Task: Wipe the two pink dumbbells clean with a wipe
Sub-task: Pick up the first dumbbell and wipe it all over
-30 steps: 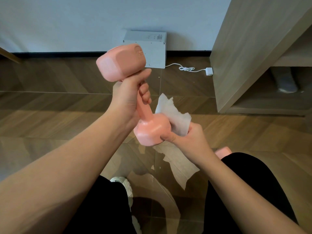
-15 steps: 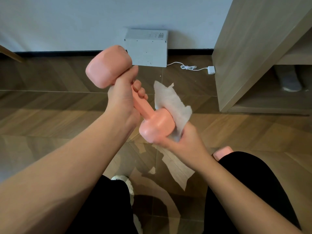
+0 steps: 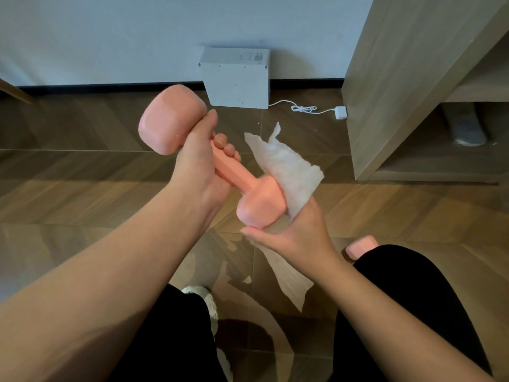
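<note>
- The left hand (image 3: 198,166) grips the handle of a pink dumbbell (image 3: 228,169), fingers curled right round it. The bar slants from 10 o'clock down to 4 o'clock, held above the floor (image 3: 82,188).
- The right hand (image 3: 292,232) cups the wipe (image 3: 286,166) against the lower head, thumb beneath; its fingers are hidden behind the wipe.
- The step appears to be cleaning that lower head.
- The second dumbbell (image 3: 360,246) lies on the floor at 4 o'clock of the right hand, mostly hidden by a knee (image 3: 399,271).
- The next move probably calls for turning the bar so the wipe meets fresh faces.
</note>
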Motion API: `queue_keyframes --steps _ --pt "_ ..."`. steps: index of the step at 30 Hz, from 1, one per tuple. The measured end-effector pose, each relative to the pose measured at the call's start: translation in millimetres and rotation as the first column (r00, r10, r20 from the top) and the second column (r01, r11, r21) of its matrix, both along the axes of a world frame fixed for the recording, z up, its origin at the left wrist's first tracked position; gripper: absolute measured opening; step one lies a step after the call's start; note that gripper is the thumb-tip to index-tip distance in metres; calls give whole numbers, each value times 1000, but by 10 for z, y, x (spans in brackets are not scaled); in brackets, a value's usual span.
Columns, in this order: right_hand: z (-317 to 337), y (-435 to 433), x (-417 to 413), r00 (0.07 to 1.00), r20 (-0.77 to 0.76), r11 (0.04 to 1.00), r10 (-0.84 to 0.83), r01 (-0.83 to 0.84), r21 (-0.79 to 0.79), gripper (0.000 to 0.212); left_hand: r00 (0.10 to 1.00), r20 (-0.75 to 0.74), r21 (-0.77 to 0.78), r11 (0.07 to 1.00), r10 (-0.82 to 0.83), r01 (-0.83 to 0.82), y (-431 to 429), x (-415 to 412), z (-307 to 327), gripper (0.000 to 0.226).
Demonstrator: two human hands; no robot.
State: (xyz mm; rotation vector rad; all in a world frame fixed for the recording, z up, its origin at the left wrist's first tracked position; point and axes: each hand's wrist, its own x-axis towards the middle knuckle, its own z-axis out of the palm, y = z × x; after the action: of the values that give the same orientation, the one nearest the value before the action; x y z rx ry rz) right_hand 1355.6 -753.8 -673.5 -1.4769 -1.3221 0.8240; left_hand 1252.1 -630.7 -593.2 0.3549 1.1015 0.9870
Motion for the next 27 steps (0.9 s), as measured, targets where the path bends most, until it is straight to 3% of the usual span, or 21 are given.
queue_keyframes --steps 2,4,7,9,12,16,19,24,27 --pt "60 -2 35 995 -89 998 -54 57 24 76 994 74 27 997 -81 79 9 10 11 29" --pt "118 22 143 955 -297 999 -6 22 48 64 971 165 82 984 -171 159 30 20 56 31" --pt "192 54 285 782 -611 992 125 -113 59 64 917 244 232 937 -314 260 29 18 130 29" --pt "171 58 302 702 -694 981 160 -193 30 67 896 230 314 900 -380 302 -10 39 175 24" --pt "144 44 234 671 -730 981 129 -195 -5 70 933 180 279 926 -311 255 -43 82 225 36" --pt "143 22 153 829 -559 1000 10 -11 2 46 978 114 219 965 -173 145 -21 39 234 44" --pt "159 6 133 876 -479 996 -54 83 40 35 993 105 191 981 -55 34 -23 5 251 40" --pt "257 74 44 863 -502 998 59 -36 55 55 988 133 129 988 72 -90 -81 37 300 37" --pt "301 104 52 824 -564 999 42 -21 44 59 987 154 146 987 39 -61 -119 9 318 36"
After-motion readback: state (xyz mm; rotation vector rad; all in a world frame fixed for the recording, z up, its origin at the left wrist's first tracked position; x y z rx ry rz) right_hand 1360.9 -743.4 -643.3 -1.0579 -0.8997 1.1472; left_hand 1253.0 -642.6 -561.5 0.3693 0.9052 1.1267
